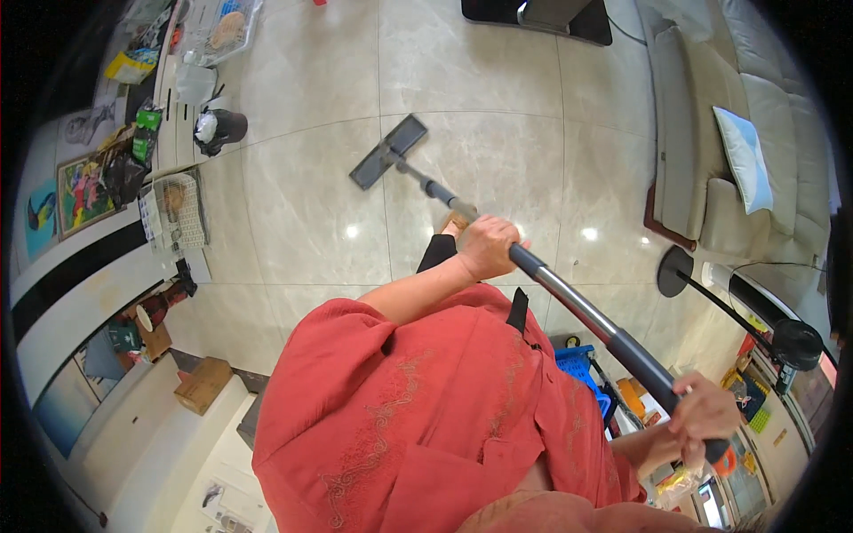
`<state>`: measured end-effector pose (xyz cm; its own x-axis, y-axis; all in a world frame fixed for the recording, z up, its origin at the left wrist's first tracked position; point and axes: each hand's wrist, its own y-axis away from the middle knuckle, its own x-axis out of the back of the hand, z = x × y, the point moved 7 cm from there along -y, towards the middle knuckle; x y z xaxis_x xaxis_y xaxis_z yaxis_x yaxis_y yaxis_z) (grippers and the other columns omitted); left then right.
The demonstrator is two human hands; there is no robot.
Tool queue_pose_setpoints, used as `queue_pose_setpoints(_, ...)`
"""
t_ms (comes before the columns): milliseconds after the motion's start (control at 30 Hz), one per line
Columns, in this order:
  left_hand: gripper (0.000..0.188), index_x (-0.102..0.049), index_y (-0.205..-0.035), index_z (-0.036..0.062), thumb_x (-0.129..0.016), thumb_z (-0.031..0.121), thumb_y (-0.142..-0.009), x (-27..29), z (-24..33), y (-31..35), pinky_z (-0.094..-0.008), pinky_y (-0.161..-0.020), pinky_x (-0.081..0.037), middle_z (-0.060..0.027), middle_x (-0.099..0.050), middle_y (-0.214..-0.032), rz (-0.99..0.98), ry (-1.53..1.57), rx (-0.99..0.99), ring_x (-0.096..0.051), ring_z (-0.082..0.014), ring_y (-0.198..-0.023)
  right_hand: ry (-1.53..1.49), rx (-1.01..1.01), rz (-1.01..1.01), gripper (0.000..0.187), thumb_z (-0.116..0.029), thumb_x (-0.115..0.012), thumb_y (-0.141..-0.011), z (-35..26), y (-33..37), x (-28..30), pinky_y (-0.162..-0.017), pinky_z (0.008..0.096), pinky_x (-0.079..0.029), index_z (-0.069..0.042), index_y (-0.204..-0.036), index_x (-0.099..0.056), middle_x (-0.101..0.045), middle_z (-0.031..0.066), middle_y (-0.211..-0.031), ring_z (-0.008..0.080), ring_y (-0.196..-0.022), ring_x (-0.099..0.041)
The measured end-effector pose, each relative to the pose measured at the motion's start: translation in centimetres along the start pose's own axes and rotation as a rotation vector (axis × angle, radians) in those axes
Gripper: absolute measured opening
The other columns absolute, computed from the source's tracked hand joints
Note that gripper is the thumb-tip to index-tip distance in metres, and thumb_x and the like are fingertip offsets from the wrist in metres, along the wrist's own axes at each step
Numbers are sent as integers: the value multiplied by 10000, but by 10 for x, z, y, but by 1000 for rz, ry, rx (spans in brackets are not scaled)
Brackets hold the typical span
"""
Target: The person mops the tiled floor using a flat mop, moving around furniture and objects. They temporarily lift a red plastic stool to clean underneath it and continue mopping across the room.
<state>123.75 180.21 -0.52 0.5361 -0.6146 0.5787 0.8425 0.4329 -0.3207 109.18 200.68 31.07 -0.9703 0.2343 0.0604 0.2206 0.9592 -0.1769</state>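
Note:
A flat mop (573,302) with a long grey and black pole slants across the view from lower right to upper left. My left hand (489,248) is wrapped round the middle of the pole. Near the pole's top end, my right hand (705,409) grips the black handle, held close to my right side. The mop's rectangular dark head (388,151) lies on the glossy beige tile floor (480,80), ahead and a little left of me. A foot partly shows behind the pole, just beyond my left hand.
To the left stand a black waste bin (229,126) with a bag and a white wire basket (178,213). A beige sofa (711,142) with a light blue and white pillow (745,160) lines the right. A black-based stand (676,271) and a blue crate (582,369) are nearer.

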Motion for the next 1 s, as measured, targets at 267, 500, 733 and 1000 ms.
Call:
queue_pose_setpoints(267, 142, -668, -693, 127, -734, 235, -756, 42, -41, 77, -412, -606, -499, -84, -643, -663, -232, -150, 115, -643, -306, -658, -30, -17, 297, 150, -131, -663, -756, 39, 16, -93, -723, 439, -520, 13, -718, -647, -584, 79, -599, 226, -550, -580)
queue_pose_setpoints(500, 452, -690, -1111, 121, -712, 58, -664, -41, -1, 113, -449, -799, -529, -127, -701, -915, -601, -28, 139, -661, -356, -888, 103, 17, 414, 112, -82, -710, -719, -9, 131, -114, -783, 493, -514, 8, -775, -675, -607, 103, -616, 251, -572, -614)
queue_pose_setpoints(733, 307, -695, -1003, 187, -662, 161, -699, 26, 24, 84, -473, -711, -529, -107, -684, -828, -734, -164, 24, -668, -342, -840, 148, 196, 236, 227, -197, -718, -739, -51, 108, -149, -769, 468, -510, -45, -647, -575, -556, 38, -518, 213, -514, -625)
queue_pose_setpoints(1000, 372, -714, -1076, 202, -668, 101, -721, 235, -193, 44, -456, -804, -534, -126, -700, -908, -454, -312, 156, -667, -340, -919, 156, 99, 294, 184, -179, -679, -837, 25, -111, -304, -917, 537, -462, -2, -803, -644, -579, 86, -614, 281, -714, -625)
